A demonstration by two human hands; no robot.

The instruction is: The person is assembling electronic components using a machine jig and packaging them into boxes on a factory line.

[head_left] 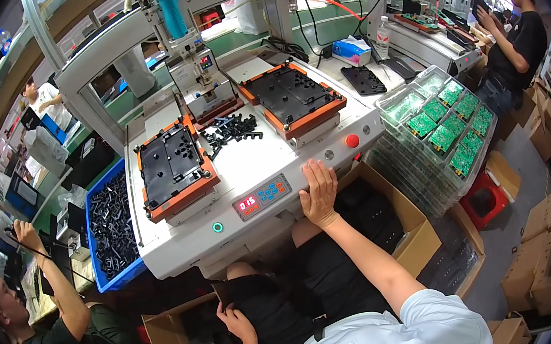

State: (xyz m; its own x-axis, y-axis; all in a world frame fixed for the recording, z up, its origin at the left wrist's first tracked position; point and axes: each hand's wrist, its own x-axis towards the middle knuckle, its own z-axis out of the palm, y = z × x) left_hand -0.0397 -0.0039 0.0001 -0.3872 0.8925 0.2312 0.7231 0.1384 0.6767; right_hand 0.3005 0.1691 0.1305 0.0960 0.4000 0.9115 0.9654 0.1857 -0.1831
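Note:
My right hand (319, 191) lies against the front edge of a white bench machine (188, 243), its fingers stretched out and holding nothing. It is beside the keypad with a red digital display (261, 197) and left of a red push button (352, 141). Low over my lap, my left hand (238, 322) has its fingers curled at the edge of something dark and flat; I cannot make out what it is. Two orange fixtures on the machine each bear a black plastic panel (169, 164), (290, 92). Between them lies a pile of small black parts (233, 130).
A blue bin (100, 277) of black parts stands left. Open cardboard boxes (426, 243) flank my legs. Clear trays of green circuit boards (444, 132) are stacked right, above a red stool (480, 206). Co-workers (79, 330), (512, 43) work on both sides.

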